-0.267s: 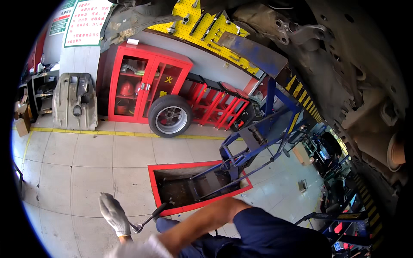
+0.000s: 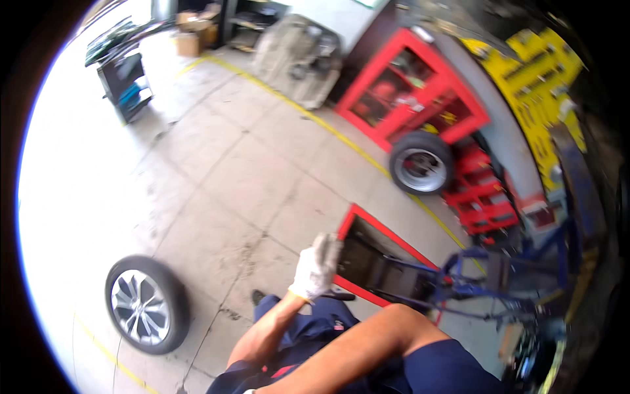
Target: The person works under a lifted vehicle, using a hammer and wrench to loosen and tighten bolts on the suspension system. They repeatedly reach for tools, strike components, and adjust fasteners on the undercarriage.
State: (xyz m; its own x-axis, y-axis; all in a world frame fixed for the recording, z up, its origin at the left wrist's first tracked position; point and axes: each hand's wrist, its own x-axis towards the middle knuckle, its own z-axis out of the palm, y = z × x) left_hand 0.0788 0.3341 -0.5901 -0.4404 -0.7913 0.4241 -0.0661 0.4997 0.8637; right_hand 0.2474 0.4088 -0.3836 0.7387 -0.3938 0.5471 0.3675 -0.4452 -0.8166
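Observation:
My left hand (image 2: 315,269), in a pale work glove, is raised in front of my body near the red-edged floor pit. Its fingers are drawn together and blurred. From the heel of that hand the black handle of a ratchet wrench (image 2: 340,296) sticks out to the right; the hand hides the rest of the tool. My bare right forearm (image 2: 341,358) crosses low over my dark blue clothes. Only a sliver of the right glove (image 2: 249,392) shows at the lower edge, so its fingers are hidden.
A wheel with a silver rim (image 2: 140,307) stands at the left. Another wheel (image 2: 421,163) leans by the red cabinet (image 2: 410,92). The floor pit's red border (image 2: 387,230) and a blue metal frame (image 2: 525,269) lie to the right. A dark cart (image 2: 125,85) stands far left.
My view has swung left, bringing the silver-rimmed wheel and cart into sight. The left hand and ratchet wrench now appear nearer the pit; the right glove has slipped almost out of view.

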